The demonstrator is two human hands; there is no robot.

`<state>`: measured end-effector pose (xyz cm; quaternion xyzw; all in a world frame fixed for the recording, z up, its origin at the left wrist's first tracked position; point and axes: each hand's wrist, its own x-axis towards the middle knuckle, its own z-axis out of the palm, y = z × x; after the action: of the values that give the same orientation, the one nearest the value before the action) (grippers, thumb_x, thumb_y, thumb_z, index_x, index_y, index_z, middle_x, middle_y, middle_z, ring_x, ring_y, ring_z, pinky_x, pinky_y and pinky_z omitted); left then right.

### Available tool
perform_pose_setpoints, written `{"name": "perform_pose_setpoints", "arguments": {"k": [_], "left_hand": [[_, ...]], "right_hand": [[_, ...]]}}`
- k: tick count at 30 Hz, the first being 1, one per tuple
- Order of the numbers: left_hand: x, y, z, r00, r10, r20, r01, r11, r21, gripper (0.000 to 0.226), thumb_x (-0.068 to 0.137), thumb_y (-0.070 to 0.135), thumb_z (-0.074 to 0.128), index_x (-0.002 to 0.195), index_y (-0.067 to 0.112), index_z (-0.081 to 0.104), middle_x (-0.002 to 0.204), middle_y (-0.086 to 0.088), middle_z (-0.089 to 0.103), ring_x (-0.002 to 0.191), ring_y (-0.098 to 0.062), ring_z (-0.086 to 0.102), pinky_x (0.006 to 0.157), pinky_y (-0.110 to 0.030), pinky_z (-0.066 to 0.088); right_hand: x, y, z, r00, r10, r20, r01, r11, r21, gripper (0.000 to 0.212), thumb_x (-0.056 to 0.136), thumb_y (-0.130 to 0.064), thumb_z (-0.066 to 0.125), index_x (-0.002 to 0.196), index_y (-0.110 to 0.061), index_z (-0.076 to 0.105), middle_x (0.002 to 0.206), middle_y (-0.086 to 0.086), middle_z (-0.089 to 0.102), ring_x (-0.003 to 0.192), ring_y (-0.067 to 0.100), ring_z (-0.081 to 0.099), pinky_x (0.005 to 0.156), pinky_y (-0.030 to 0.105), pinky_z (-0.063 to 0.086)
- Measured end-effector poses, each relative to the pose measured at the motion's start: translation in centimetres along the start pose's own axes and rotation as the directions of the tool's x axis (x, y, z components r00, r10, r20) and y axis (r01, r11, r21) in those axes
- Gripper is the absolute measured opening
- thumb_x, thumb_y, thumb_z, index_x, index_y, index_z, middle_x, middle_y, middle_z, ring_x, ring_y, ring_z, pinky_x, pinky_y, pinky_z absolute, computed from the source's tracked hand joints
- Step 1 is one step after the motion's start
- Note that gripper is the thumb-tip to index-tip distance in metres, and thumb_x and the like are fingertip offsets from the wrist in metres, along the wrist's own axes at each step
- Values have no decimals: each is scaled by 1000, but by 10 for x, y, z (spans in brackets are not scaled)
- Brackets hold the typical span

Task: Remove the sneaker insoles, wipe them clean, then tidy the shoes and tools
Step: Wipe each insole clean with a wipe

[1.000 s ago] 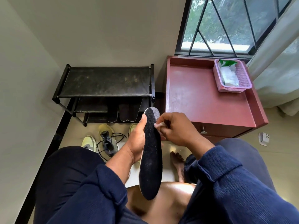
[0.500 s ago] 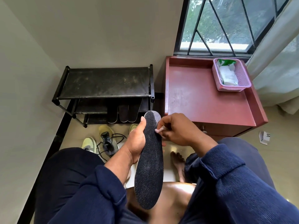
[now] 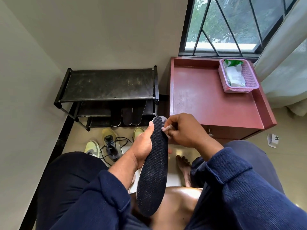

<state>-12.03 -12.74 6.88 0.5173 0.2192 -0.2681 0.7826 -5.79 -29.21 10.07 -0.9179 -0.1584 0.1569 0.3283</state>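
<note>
A dark textured insole [image 3: 153, 173] stands nearly upright over my lap, its top face turned toward me. My left hand [image 3: 142, 143] grips its upper left edge, thumb along the rim. My right hand [image 3: 184, 130] pinches a small pale wipe [image 3: 166, 128] against the insole's top right edge. On the floor below lie yellow-green sneakers [image 3: 110, 143] with loose black laces. Three other insoles [image 3: 128, 116] lean against the lower tier of the black shoe rack [image 3: 108, 83].
A red-brown cabinet [image 3: 212, 100] stands to the right, carrying a pink basket [image 3: 249, 82] with a wipes packet [image 3: 234, 73]. A barred window is behind it, a curtain at the far right. A white scrap [image 3: 272, 138] lies on the floor. My bare foot [image 3: 183, 165] rests below.
The insole has turned from edge-on to showing its broad textured face and tipped lower toward my lap. My right hand stays at its top edge with the wipe.
</note>
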Motion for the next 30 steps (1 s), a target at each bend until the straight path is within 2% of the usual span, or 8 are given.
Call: {"name": "perform_pose_setpoints", "arguments": {"k": [5,9,12,18,23,25,28,30], "left_hand": [[0,-3,1,998,-26,64,24,999,28,88,90,76,37,125,0,67,93,-35,66,77,-39,66,86,-54,55],[1,-6,2,999,3,41,-5,999,51,83,86,73,43,122,3,69,97,-27,70,82,-41,68,89,-64,54],[2,-8,4,1000,23,22,-24,998,63,78,88,71,43,122,6,68,92,-19,73,81,-41,69,89,-67,53],[0,-7,7,999,32,25,-34,997,64,71,90,71,40,98,14,82,92,-26,71,85,-43,66,92,-67,51],[-1,-10,9,999,39,-18,-36,986,161,75,87,73,42,103,8,75,88,-32,69,87,-46,63,92,-71,49],[-2,-10,10,999,33,-15,-29,980,197,78,85,76,40,104,9,75,87,-36,68,82,-43,64,89,-66,52],[0,-11,8,1000,28,0,-28,978,209,87,84,77,38,119,5,69,86,-34,68,74,-38,67,73,-48,58],[2,-11,7,999,38,7,-39,979,199,88,84,77,38,122,3,67,84,-32,69,70,-36,68,68,-41,57]], "right_hand": [[3,2,-2,965,95,-244,-86,995,48,9,91,-17,68,90,-24,75,83,-11,70,76,7,65,71,29,57],[0,-3,6,964,108,-241,-83,990,115,10,91,-18,67,88,-26,72,79,-13,68,74,8,66,71,31,60],[1,-6,11,958,123,-259,-75,979,188,9,91,-21,70,85,-27,71,75,-14,67,71,4,64,68,25,57],[6,2,10,922,251,-295,-178,951,251,7,89,-22,72,83,-25,73,77,-12,70,75,5,67,70,26,57],[4,-2,11,932,225,-284,-132,941,312,9,91,-25,74,81,-25,73,68,-11,71,67,2,68,65,18,56],[4,-3,11,943,208,-258,-114,935,335,11,91,-27,74,80,-26,73,65,-11,71,65,0,68,63,15,55],[7,1,9,924,257,-283,-165,936,311,10,89,-25,75,80,-25,74,69,-10,72,68,2,68,67,21,57],[9,5,8,908,293,-299,-203,933,297,8,89,-22,73,81,-24,74,75,-10,72,71,4,67,66,24,55]]}}
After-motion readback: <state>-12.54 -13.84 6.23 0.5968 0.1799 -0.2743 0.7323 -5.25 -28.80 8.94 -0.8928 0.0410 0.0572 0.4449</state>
